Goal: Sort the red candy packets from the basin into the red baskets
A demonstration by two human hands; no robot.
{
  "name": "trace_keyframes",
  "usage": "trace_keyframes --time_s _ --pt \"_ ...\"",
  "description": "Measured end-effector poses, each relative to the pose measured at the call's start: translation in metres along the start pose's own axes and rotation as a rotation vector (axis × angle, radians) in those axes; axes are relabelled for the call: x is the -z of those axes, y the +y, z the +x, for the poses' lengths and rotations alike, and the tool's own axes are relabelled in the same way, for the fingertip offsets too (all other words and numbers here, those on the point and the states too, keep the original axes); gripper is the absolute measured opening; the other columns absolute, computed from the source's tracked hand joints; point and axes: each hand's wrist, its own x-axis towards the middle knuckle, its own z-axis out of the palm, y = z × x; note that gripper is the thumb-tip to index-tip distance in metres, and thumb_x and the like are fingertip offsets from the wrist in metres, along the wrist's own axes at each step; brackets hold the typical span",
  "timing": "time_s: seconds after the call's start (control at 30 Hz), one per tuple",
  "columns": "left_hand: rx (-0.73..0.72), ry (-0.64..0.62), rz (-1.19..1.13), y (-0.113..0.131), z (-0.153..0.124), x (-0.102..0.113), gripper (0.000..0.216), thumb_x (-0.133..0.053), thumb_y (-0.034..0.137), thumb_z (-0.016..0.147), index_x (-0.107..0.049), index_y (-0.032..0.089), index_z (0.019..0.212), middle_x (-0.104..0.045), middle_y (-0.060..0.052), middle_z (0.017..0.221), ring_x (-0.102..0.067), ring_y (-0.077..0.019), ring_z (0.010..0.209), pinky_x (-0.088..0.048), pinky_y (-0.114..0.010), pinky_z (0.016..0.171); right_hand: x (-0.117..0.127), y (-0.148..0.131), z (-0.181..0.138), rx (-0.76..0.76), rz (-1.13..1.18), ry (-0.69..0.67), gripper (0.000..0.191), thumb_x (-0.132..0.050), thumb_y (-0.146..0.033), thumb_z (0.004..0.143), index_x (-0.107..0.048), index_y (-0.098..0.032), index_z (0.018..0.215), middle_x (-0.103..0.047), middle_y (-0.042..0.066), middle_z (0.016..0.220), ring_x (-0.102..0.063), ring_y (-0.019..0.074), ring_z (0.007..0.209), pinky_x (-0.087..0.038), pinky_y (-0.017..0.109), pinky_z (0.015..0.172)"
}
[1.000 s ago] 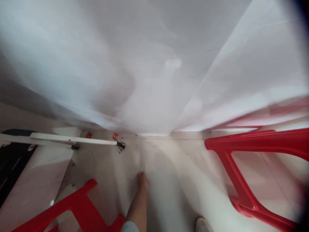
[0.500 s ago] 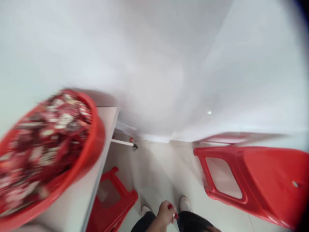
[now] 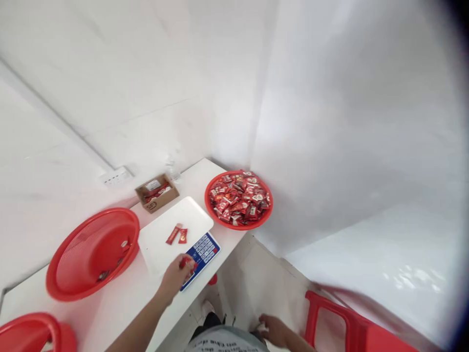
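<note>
My left hand (image 3: 175,277) is closed round a small red packet (image 3: 188,264), over the lower end of a digital scale's blue keypad (image 3: 205,248). On the scale's white plate (image 3: 194,213) lie two more packets, a long red packet (image 3: 173,234) and a shorter red packet (image 3: 183,236). My right hand (image 3: 271,328) hangs low by my body, away from the table, fingers loosely bent and apart, with nothing visible in it. Beyond the scale, a red basin (image 3: 268,208) is heaped with red packets.
Left of the scale stands a red basin (image 3: 91,225) with a few packets inside; another red basin (image 3: 32,320) is at the lower left. A cardboard box (image 3: 157,198) and a clear bottle (image 3: 172,169) stand by the wall. A red stool (image 3: 351,322) is at right.
My view has swung left and up from the floor to the table. My left hand, with red in its fingers, has moved from near my legs to over the scale.
</note>
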Motion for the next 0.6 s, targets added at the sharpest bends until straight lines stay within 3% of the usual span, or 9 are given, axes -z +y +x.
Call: trace_keyframes --time_s 0.1,0.2,0.3,0.4,0.6 --pt "-0.030 0.126 -0.035 -0.008 0.016 0.048 0.029 -0.054 0.043 0.074 -0.054 0.019 0.090 -0.057 0.003 0.064 -0.055 -0.0131 0.057 -0.047 -0.027 0.060 0.007 -0.042 0.075 0.144 -0.109 -0.075 0.035 -0.054 -0.019 0.068 -0.067 -0.019 0.101 -0.071 0.009 0.092 -0.065 0.0226 0.090 -0.047 0.031 0.081" --pt "-0.054 0.174 0.049 -0.027 0.033 0.068 0.032 -0.052 0.033 0.077 -0.052 0.020 0.106 -0.062 -0.001 0.084 -0.060 -0.0144 0.068 -0.050 -0.030 0.068 0.014 -0.103 0.111 0.289 -0.122 -0.040 0.036 -0.047 -0.021 0.079 -0.061 -0.016 0.112 -0.071 0.008 0.083 -0.065 0.0211 0.083 -0.047 0.032 0.078" --pt "-0.171 0.294 0.251 -0.045 0.045 0.070 0.041 -0.050 0.026 0.079 -0.046 0.020 0.120 -0.056 -0.009 0.113 -0.060 -0.0194 0.093 -0.047 -0.036 0.083 0.019 -0.164 0.115 0.417 -0.065 0.044 0.035 -0.047 -0.024 0.082 -0.059 -0.019 0.115 -0.070 0.007 0.092 -0.064 0.0202 0.085 -0.047 0.032 0.079" --pt "-0.246 0.313 0.399 -0.056 0.052 0.064 0.049 -0.050 0.022 0.079 -0.041 0.018 0.128 -0.044 -0.013 0.129 -0.051 -0.0241 0.113 -0.043 -0.038 0.092 0.026 -0.202 0.117 0.551 -0.084 0.092 0.035 -0.047 -0.026 0.083 -0.058 -0.021 0.116 -0.063 0.008 0.114 -0.060 0.0204 0.099 -0.044 0.033 0.089" --pt "-0.222 0.254 0.456 -0.057 0.067 0.049 0.051 -0.041 0.016 0.084 -0.035 0.020 0.134 -0.046 -0.011 0.128 -0.053 -0.0203 0.110 -0.043 -0.033 0.091 0.059 -0.211 0.144 0.674 -0.139 0.221 0.032 -0.043 -0.022 0.084 -0.061 -0.019 0.110 -0.062 0.009 0.111 -0.057 0.0198 0.104 -0.043 0.035 0.093"
